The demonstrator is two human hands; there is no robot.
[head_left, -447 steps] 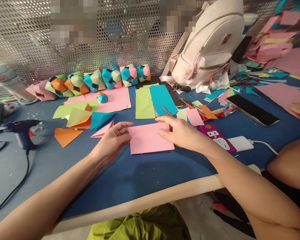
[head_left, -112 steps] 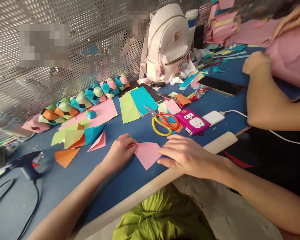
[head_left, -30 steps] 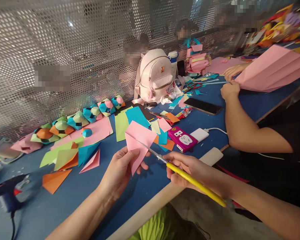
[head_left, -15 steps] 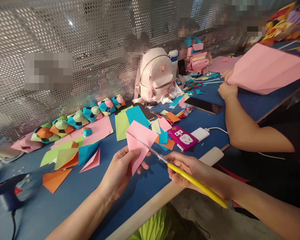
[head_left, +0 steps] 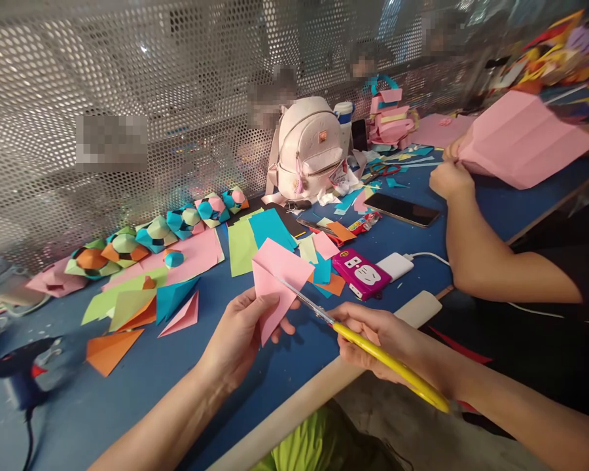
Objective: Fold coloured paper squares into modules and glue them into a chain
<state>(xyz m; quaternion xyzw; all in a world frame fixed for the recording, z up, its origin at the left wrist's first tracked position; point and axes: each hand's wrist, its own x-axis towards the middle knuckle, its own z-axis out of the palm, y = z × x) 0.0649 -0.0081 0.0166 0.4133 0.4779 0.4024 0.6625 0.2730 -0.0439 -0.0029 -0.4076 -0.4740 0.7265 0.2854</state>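
Pinched between the thumb and fingers of my left hand (head_left: 248,327) is a folded sheet of pink paper (head_left: 287,265), held above the table edge. My right hand (head_left: 368,337) grips yellow-handled scissors (head_left: 390,363), whose metal blades lie across the pink paper. To the left of my left hand lie folded paper pieces: an orange one (head_left: 112,351), a blue one (head_left: 175,297) and a small pink one (head_left: 181,315). Several multicoloured folded paper balls (head_left: 157,233) stand in a row behind them.
A blue glue gun (head_left: 22,373) rests at the left. Ahead are a pale pink backpack (head_left: 309,147), a phone (head_left: 402,209), a magenta power bank (head_left: 362,273) and paper scraps. On the right, a person's arm (head_left: 500,261) reaches over the table, holding large pink paper (head_left: 520,144).
The view has shifted slightly. My hands, the scissors and the pink paper keep nearly the same pose. The other person's large pink sheet has tilted and changed shape.
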